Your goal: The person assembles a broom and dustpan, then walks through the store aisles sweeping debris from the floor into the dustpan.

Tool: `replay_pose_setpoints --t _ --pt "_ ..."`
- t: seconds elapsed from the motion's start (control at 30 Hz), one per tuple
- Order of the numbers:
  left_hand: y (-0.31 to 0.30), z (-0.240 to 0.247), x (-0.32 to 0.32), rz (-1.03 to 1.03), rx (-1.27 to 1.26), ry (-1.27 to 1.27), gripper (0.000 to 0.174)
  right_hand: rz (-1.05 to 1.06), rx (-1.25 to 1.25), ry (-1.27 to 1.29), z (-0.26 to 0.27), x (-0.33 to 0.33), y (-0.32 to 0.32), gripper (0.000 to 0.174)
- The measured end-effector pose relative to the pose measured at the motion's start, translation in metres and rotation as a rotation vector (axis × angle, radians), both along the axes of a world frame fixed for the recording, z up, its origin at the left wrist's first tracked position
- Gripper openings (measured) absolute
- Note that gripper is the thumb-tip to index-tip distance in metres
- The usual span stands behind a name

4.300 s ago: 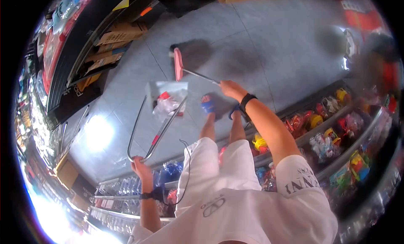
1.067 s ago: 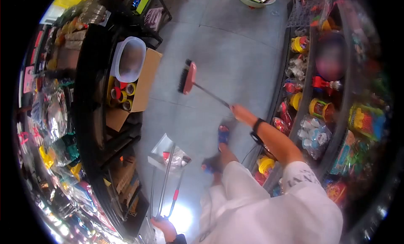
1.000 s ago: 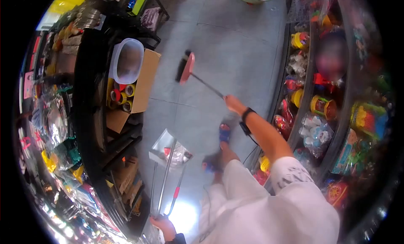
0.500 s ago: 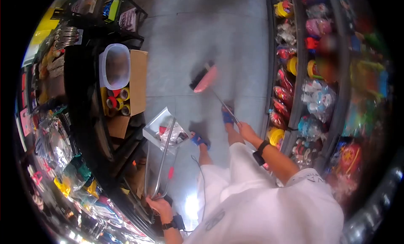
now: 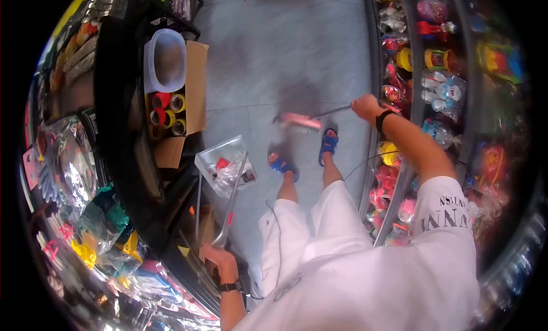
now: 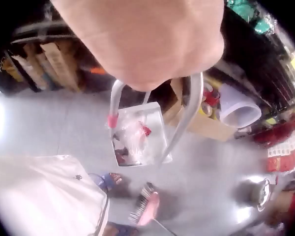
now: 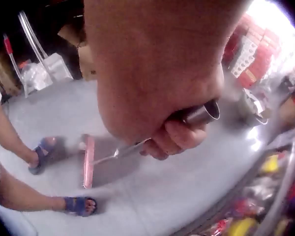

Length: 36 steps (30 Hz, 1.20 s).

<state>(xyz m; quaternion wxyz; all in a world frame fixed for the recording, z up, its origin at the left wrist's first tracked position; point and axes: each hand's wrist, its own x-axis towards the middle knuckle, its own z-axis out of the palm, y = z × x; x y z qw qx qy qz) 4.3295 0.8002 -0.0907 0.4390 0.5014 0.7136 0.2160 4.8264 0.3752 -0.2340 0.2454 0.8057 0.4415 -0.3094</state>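
Note:
My left hand (image 5: 218, 259) grips the top of the bent metal handle of a long-handled dustpan (image 5: 235, 143). Inside the pan lie crumpled clear plastic (image 6: 132, 140) and a red scrap (image 5: 222, 163). In the left wrist view the back of the hand hides most of the fingers. My right hand (image 5: 367, 107) holds a broom by its metal stick, fingers curled round it below the open tube end (image 7: 206, 113). The pink broom head (image 5: 301, 121) is over the floor in front of the feet, blurred in the head view, to the right of the dustpan.
Shelves of bagged toys (image 5: 442, 94) line the right side. On the left, dark shelving holds packaged goods, with a cardboard box (image 5: 197, 85) of tape rolls and a clear plastic tub (image 5: 149, 68) at its edge. Blue sandals (image 5: 328, 147) stand on the grey floor (image 5: 274, 39).
The view has turned along the aisle. The broom head has come back from farther ahead toward the feet, and the right hand has swung up and right. The left hand keeps the dustpan.

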Motion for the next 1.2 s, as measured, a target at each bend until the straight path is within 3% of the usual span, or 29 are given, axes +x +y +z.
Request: replay_pose_setpoints --t 0.1,0.13,0.33,0.43,0.6,0.7,0.8,0.93,1.03,1.07,1.1,1.2 --pt "0.001 -0.019 -0.032 -0.414 0.014 0.271 0.028 -0.020 0.075 -0.118 0.011 0.025 0.002 0.015" --pt "-0.015 0.004 0.008 -0.226 -0.029 0.203 0.031 -0.026 0.070 -0.139 0.017 0.030 0.004 0.015" --pt "-0.011 0.003 0.016 -0.402 -0.132 0.210 0.017 -0.037 0.103 -0.154 0.049 0.026 0.013 0.015" --pt "-0.009 -0.005 0.016 -0.415 -0.080 0.176 0.032 -0.209 0.152 -0.057 0.060 -0.005 0.031 0.016" --pt "-0.016 -0.018 0.034 -0.441 -0.096 0.121 0.031 -0.640 0.231 0.082 0.028 -0.052 0.051 0.018" --pt "-0.018 -0.036 0.060 -0.527 -0.107 0.066 0.028 -0.624 0.396 0.202 -0.035 -0.073 0.006 0.021" --pt "-0.015 -0.072 0.075 -0.632 -0.144 0.106 0.026 -0.761 0.454 0.184 -0.064 -0.099 -0.044 0.032" --pt "-0.021 -0.129 0.106 -0.757 -0.126 0.080 0.024 -1.264 0.284 0.413 0.006 -0.103 -0.057 0.038" --pt "-0.035 -0.131 0.153 -0.830 -0.163 -0.009 0.023 -1.666 0.330 0.566 0.038 -0.115 -0.080 0.037" --pt "-0.033 -0.150 0.157 -0.866 -0.242 -0.029 0.026 -1.711 0.492 0.542 0.029 -0.126 -0.097 0.038" --pt "-0.031 -0.174 0.156 -0.903 -0.320 -0.047 0.031 -1.609 0.535 0.442 0.035 -0.128 -0.098 0.037" --pt "-0.040 -0.218 0.170 -1.078 -0.228 -0.136 0.042 -1.336 0.638 0.150 0.063 -0.122 -0.089 0.033"
